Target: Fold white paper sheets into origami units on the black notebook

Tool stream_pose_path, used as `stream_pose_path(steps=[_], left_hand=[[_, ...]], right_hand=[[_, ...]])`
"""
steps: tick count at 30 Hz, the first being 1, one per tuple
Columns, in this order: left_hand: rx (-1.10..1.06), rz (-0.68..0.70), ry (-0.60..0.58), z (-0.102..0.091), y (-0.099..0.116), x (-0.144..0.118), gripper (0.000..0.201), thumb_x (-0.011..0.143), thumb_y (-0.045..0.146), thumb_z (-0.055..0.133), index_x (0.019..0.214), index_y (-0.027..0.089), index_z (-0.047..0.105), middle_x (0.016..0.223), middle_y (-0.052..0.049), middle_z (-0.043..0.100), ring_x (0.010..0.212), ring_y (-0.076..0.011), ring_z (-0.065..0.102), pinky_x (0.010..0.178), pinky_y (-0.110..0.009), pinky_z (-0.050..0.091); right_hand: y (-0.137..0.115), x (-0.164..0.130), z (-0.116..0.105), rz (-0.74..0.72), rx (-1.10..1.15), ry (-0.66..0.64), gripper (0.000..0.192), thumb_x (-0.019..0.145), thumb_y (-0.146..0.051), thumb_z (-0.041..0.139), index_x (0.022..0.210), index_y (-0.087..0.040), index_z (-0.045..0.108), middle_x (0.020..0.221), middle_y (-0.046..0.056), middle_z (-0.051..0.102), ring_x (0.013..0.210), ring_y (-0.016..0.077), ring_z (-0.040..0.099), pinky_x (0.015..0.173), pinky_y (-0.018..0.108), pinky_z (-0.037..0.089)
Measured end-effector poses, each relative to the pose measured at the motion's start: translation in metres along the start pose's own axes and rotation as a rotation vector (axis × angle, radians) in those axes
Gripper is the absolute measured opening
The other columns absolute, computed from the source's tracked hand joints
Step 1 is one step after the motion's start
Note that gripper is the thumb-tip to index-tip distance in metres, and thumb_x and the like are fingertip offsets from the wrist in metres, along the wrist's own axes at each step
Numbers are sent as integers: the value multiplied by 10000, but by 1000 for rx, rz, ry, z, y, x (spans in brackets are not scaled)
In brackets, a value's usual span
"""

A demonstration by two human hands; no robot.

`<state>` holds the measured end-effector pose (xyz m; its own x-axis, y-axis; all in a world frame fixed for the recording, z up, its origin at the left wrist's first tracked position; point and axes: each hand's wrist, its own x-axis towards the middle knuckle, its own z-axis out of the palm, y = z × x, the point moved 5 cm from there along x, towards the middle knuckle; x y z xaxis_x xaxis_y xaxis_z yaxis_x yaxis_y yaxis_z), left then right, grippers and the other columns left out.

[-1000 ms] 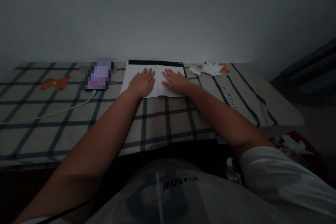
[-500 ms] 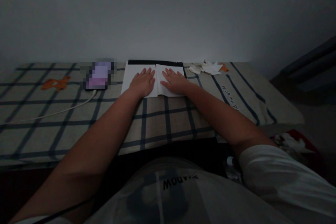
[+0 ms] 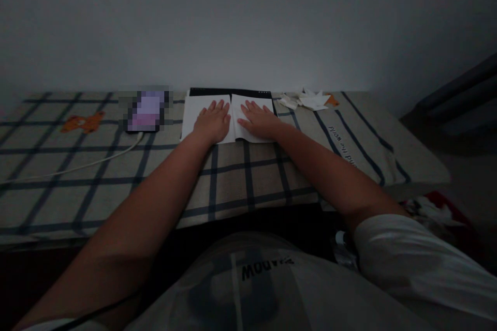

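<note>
White paper lies over a dark, flat board or folder by the wall. Down the paper's middle runs a raised line; whether it is a fold or a split between two sheets I cannot tell. My left hand rests palm down on the left half, fingers stretched forward. On the right half my right hand lies flat, its thumb pointing toward the middle line. Neither hand grips anything. Dark gaps show at the top and bottom ends of the line.
A phone with a white cable lies left on the checked tablecloth, near an orange cutout. Folded white paper pieces sit to the right. Below the table's right end is a red container with white scraps.
The paper's left part has shifted slightly to the right, and the dark gap at the middle line's ends shows more. Both hands stay flat, almost where they were.
</note>
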<state>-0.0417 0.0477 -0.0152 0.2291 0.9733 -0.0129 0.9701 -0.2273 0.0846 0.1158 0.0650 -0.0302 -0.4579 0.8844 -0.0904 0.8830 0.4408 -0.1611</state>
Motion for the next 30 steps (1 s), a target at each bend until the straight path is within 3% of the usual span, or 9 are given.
stream_pose_path(steps=[8, 13, 18, 22, 27, 30], left_hand=[[9, 3, 6, 1, -1, 0, 666, 1169, 340, 220, 1794, 131, 309, 1888, -129, 249, 1762, -316, 211, 1414, -541, 252], [-24, 18, 14, 1, -1, 0, 668, 1165, 332, 231, 1787, 106, 319, 1883, -150, 249, 1759, -334, 217, 1413, -568, 248], [-32, 40, 29, -4, -3, 0, 664, 1162, 339, 249, 1772, 101, 357, 1874, -157, 275, 1757, -331, 227, 1409, -554, 257], [-13, 79, 106, -11, -3, -1, 651, 1159, 341, 251, 1731, 87, 430, 1844, -173, 353, 1746, -318, 267, 1414, -570, 232], [-8, 120, -30, -3, 0, -1, 683, 1154, 322, 263, 1775, 41, 299, 1874, -184, 257, 1766, -299, 194, 1421, -538, 214], [-7, 97, -31, 0, 0, 0, 690, 1154, 318, 250, 1780, 30, 274, 1879, -190, 229, 1769, -303, 175, 1425, -540, 196]], right_hand=[[1, -5, -7, 18, 45, 35, 752, 1158, -479, 326, 1806, -103, 272, 1892, 168, 182, 1770, 348, 152, 1423, 618, 144], [2, -3, -17, -88, 73, 106, 712, 1155, -440, 307, 1794, -125, 321, 1886, 157, 208, 1770, 320, 169, 1418, 620, 149], [-3, -1, -4, -111, 43, 21, 741, 1161, -496, 297, 1801, -123, 300, 1879, 167, 222, 1763, 334, 192, 1411, 606, 202], [-3, -1, 4, -114, -12, 40, 753, 1152, -494, 336, 1802, -116, 294, 1884, 163, 205, 1765, 348, 175, 1412, 622, 191], [-3, -1, 3, -99, -6, 39, 767, 1148, -501, 347, 1813, -125, 268, 1894, 146, 173, 1769, 354, 146, 1421, 613, 164], [-4, -1, 1, -86, -3, 31, 780, 1148, -512, 352, 1811, -110, 264, 1897, 157, 153, 1772, 353, 133, 1421, 610, 158]])
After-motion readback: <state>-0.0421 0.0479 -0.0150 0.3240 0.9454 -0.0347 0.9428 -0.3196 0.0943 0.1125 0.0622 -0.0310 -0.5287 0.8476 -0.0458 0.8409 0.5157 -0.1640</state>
